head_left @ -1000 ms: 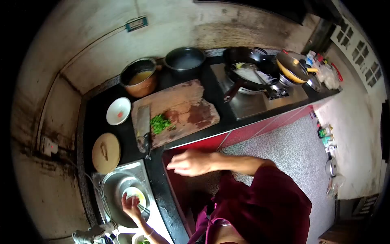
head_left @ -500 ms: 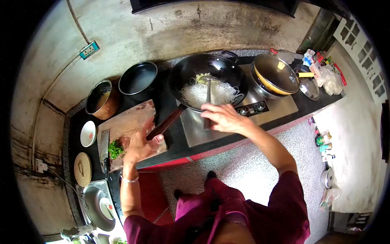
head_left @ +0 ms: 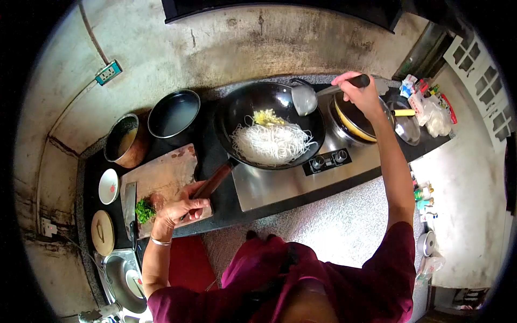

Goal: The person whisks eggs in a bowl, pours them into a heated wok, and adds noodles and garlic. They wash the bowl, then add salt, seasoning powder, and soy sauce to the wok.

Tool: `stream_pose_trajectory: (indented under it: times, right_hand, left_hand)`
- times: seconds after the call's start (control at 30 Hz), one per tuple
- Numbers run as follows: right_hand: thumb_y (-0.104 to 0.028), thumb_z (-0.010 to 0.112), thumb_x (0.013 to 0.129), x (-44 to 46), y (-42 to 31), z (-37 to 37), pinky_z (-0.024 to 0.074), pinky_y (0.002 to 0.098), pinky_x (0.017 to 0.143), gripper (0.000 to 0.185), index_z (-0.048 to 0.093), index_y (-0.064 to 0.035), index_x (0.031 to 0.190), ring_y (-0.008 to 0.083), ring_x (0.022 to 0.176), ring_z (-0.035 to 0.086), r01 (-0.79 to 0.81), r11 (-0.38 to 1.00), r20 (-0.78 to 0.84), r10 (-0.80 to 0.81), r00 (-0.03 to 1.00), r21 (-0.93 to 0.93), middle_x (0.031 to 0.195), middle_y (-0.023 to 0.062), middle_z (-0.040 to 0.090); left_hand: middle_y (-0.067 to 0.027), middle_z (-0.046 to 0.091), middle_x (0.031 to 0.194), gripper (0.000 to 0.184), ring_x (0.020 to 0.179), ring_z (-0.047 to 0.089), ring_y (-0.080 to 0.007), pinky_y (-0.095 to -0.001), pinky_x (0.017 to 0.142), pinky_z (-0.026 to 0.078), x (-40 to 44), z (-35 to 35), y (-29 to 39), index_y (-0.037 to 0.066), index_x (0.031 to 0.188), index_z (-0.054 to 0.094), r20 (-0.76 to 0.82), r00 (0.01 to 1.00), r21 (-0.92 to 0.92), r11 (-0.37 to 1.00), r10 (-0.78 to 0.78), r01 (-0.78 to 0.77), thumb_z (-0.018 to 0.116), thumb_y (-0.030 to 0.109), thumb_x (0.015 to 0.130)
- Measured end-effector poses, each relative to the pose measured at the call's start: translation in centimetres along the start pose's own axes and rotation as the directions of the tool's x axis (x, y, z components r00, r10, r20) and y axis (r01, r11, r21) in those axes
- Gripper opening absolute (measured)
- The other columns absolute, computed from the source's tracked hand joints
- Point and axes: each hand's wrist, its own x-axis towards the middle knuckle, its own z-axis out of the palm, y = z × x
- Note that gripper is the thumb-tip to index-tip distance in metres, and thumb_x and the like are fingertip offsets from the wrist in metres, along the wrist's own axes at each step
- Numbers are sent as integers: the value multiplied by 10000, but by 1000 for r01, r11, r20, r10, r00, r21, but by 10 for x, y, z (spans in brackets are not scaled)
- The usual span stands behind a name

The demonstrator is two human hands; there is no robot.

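My left hand (head_left: 186, 206) is closed round the end of the wooden handle of a black wok (head_left: 226, 97). White noodles (head_left: 272, 144) lie in the wok, with a small heap of chopped yellowish bits (head_left: 267, 117) at their far side. A metal wok spatula (head_left: 305, 100) is in my right hand (head_left: 357, 96), gripped by its dark handle. Its blade is over the right inner side of the wok, apart from the noodles.
Below my left hand is a cutting board (head_left: 167, 167) with chopped greens (head_left: 144, 210) and a cleaver (head_left: 129, 202). A lidded pan (head_left: 353, 126) stands right of the wok on the steel stove (head_left: 258, 188). Two pots (head_left: 173, 114) sit left, near a sink (head_left: 121, 269).
My right hand has moved right and away from me, lifting the spatula off the noodles to the wok's right side. My left hand has closed on the wok handle.
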Motion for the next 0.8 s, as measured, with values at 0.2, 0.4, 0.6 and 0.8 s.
stream_pose_trajectory:
  times: [0.2, 0.4, 0.6, 0.8]
  right_hand:
    - [-117, 563, 767, 40, 46, 44, 390, 200, 421, 142, 659, -17, 801, 71, 504, 527, -240, 946, 108, 221, 969, 220, 748, 39, 653]
    - [-95, 533, 788, 38, 37, 59, 405, 194, 440, 161, 650, -6, 855, 72, 554, 541, -193, 921, 363, 62, 930, 338, 883, 86, 663]
    - [-78, 556, 751, 43, -19, 17, 418, 210, 445, 129, 668, -25, 788, 74, 493, 520, -6, 992, 394, -45, 918, 127, 856, 71, 667]
    - [-105, 536, 771, 56, 26, -1, 387, 190, 410, 141, 644, -17, 794, 71, 471, 509, -158, 987, 284, 143, 948, 28, 809, 63, 663]
  left_hand:
    - [-16, 492, 634, 625, 457, 447, -71, -186, 372, 330, 2, -7, -3, 3, 1317, 339, 78, 997, -57, 998, 24, -19, 645, 71, 776]
    - [-24, 534, 718, 637, 489, 484, -60, -173, 382, 364, 1, -3, 4, 6, 1339, 313, 102, 994, -52, 998, 49, -44, 626, 62, 787]
    - [-28, 528, 712, 630, 492, 488, -81, -191, 370, 350, 2, 0, 5, -9, 1317, 336, 78, 995, -19, 998, 60, -59, 634, 42, 764]
    - [-2, 520, 682, 550, 479, 482, -61, -182, 380, 367, 4, 2, 7, 5, 1283, 408, 13, 1000, 86, 996, 23, -24, 605, 53, 772]
